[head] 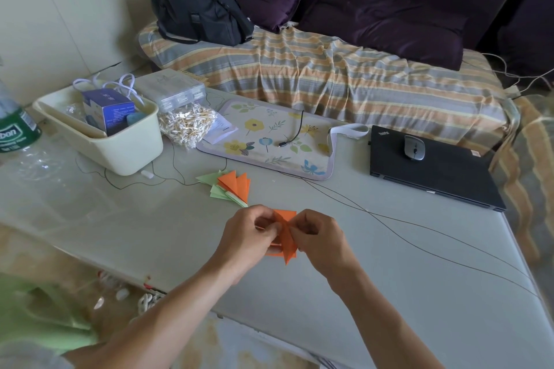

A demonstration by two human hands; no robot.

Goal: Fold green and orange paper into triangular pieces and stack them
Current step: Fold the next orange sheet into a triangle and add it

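Creased orange paper [286, 237] held aloft near fanned green-and-orange stack [232, 187].

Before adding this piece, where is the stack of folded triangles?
In the head view, the stack lies on the table beyond both hands, between the cream bin and floral mat.

Pale glass-topped desk [389, 293] bears a cream bin [120, 147], cotton swab bag [187, 126], floral mat [269, 141], closed black laptop [434, 174], thin cables [419, 237] and stacked green-and-orange folded triangles [232, 187].
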